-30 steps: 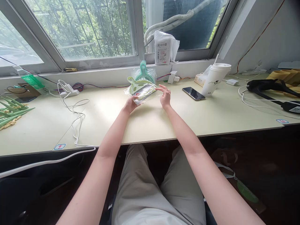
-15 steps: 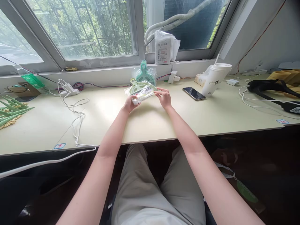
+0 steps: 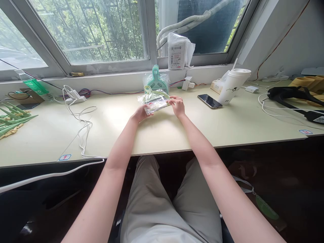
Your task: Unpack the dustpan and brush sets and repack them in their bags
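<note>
Between my hands is a pale green mini brush and dustpan set (image 3: 154,98) in crinkled clear plastic, with dark bristles showing along its middle. My left hand (image 3: 141,113) is closed on its lower left corner, thumb on top. My right hand (image 3: 177,105) pinches the right edge of the wrapper with its fingertips. The set is tilted a little above the desk, its handle toward the window. Just behind it, a teal set of the same shape (image 3: 156,81), also in clear plastic, leans against the wall below the window.
On the desk (image 3: 162,135), a phone (image 3: 210,101) and a white lidded cup (image 3: 234,86) are to the right, with a black strap-like device (image 3: 288,98) beyond. White cables (image 3: 86,131) and green spiky pieces (image 3: 14,118) lie left. A wrapped packet (image 3: 178,54) stands on the sill.
The wrapped set has turned slightly and shifted a little right, so its handle points more directly at the window. Both hands keep their hold.
</note>
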Demonstrator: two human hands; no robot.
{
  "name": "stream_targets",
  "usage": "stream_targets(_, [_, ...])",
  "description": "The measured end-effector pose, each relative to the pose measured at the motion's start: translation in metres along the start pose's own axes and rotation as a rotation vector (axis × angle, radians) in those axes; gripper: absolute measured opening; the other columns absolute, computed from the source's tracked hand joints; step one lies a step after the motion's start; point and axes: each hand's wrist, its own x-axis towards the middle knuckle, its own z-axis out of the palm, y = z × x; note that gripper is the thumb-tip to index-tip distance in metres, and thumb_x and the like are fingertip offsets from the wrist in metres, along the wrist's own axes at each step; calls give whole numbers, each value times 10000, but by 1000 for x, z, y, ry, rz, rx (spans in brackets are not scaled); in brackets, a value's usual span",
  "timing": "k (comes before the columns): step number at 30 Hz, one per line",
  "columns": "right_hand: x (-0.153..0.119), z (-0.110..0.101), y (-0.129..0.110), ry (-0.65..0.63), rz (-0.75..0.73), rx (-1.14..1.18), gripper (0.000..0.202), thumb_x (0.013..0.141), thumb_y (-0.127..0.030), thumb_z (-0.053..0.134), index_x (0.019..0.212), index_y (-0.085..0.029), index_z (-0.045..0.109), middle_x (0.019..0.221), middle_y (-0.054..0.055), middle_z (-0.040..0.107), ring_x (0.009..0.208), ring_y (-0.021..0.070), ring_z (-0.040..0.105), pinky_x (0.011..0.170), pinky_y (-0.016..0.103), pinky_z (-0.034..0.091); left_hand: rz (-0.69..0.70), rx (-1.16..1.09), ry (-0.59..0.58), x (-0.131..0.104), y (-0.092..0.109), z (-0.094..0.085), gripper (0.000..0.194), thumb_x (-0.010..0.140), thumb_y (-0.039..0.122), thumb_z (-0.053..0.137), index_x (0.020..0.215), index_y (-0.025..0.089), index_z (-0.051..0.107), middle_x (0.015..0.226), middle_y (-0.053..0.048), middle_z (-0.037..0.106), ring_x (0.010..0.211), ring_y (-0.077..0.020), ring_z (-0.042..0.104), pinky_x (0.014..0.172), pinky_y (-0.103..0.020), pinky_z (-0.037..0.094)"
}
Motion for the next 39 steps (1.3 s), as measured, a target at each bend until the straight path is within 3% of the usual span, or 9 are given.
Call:
stream_targets(6, [4, 2, 5, 76, 55, 68, 162, 871, -235, 625, 833, -228, 782, 1161, 71, 677, 1122, 264, 555, 1035, 449, 424, -54, 71, -162, -3, 2, 2, 620, 726, 131, 494, 1344, 99, 460, 966, -148, 741, 614, -170, 687, 495, -229, 531])
stream_targets(18, [5, 4, 7, 43, 221, 207, 63, 751, -218, 736, 797, -176, 736, 1033, 75, 681, 996, 213, 642, 962, 363, 485, -46, 178, -227, -1, 0, -4, 643, 709, 144, 487, 1346, 59, 463, 997, -171, 748, 596, -174, 684, 503, -247, 529])
stream_targets(20, [4, 4, 8, -1, 252, 234, 104, 763, -201, 720, 864, -173, 721, 1053, 74, 687, 936, 200, 655, 935, 366, 507, -52, 184, -220, -2, 0, -4, 626, 696, 146, 501, 1317, 72, 494, 984, -165, 751, 580, -175, 678, 513, -257, 535])
stream_targets(22, [4, 5, 9, -28, 315, 286, 277, 759, -175, 721, 1033, -180, 683, 1126, 81, 677, 888, 184, 668, 914, 370, 527, -63, 186, -206, -3, 0, -3, 597, 689, 149, 508, 1281, 74, 527, 969, -166, 753, 561, -174, 668, 516, -262, 536])
stream_targets(24, [4, 5, 12, -21, 431, 372, 500, 728, -139, 747, 1203, -188, 599, 1173, 98, 661, 892, 177, 678, 911, 369, 540, -73, 186, -194, -4, 0, 0, 562, 697, 154, 512, 1251, 69, 553, 959, -173, 752, 554, -172, 662, 512, -261, 529])
stream_targets(26, [4, 4, 13, -34, 568, 495, 583, 695, -101, 771, 1237, -173, 567, 1125, 104, 676, 889, 179, 686, 900, 369, 556, -69, 177, -175, -6, 1, 3, 526, 718, 164, 522, 1233, 67, 568, 950, -176, 750, 576, -177, 668, 510, -256, 523])
stream_targets(30, [5, -3, 13, -184, 655, 751, 306, 650, -53, 800, 920, -130, 678, 852, 53, 714, 766, 168, 685, 880, 376, 577, -43, 159, -125, -8, 3, 10, 451, 843, 346, 533, 1218, 101, 588, 937, -163, 744, 578, -178, 666, 473, -247, 494])
stream_targets(33, [6, -6, 12, -158, 664, 796, 217, 645, -41, 802, 786, -135, 667, 738, 22, 697, 715, 156, 672, 886, 383, 579, -11, 198, -100, -5, 2, 11, 488, 864, 499, 554, 1197, 146, 605, 946, -140, 739, 539, -143, 640, 449, -220, 466])
stream_targets(39, [7, -1, 12, -64, 684, 706, 300, 685, -45, 739, 912, -170, 588, 910, 55, 708, 846, 175, 684, 857, 384, 591, 103, 339, 107, 9, -7, -2, 422, 712, 303, 762, 1082, 164, 613, 960, -86, 714, 551, -98, 640, 468, -178, 447])
